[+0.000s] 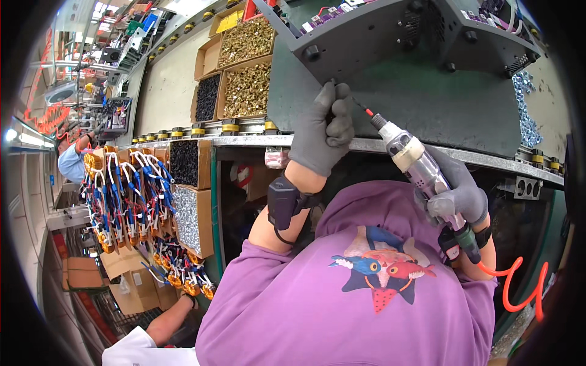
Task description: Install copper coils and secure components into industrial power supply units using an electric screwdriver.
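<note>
My right hand [456, 194], in a grey glove, is wrapped round a pneumatic screwdriver [408, 154]. The tool's thin bit points up and left toward my other hand, and a coiled orange air hose [510, 277] trails from its rear end. My left hand [325, 125], also gloved, is closed in a pinch at the lower edge of a dark grey metal housing [360, 52]. Whatever its fingertips hold is too small to name. The bit's tip is close to the left fingers, with a slight gap. A second dark housing part [482, 52] stands to the right.
Cardboard boxes of brass-coloured parts [246, 88] and black screws [208, 97] stand left of the green work mat [390, 113]. Silver screws [527, 107] lie at right. Wired orange-ringed coils [128, 195] hang at left. Another person's arm [174, 320] reaches in at lower left.
</note>
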`<action>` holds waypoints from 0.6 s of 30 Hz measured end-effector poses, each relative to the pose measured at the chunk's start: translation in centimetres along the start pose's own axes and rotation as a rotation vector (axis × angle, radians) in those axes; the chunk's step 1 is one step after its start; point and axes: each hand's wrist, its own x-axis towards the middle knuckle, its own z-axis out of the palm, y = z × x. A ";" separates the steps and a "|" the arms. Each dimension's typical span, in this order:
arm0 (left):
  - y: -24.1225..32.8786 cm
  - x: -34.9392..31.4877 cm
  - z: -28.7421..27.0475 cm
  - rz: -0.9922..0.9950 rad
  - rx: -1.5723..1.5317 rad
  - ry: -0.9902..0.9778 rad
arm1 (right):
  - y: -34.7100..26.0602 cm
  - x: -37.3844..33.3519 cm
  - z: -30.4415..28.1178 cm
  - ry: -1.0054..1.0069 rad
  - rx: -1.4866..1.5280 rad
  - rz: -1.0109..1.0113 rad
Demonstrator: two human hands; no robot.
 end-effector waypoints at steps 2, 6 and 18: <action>-0.2 0.1 0.4 0.006 0.044 -0.023 | 0.1 -0.1 0.0 0.019 -0.032 -0.006; -0.6 0.1 1.1 0.072 0.071 0.119 | 0.4 -0.1 0.2 0.009 0.027 -0.019; -0.9 0.6 0.5 0.144 0.080 0.102 | 0.3 0.0 0.6 0.011 0.079 0.009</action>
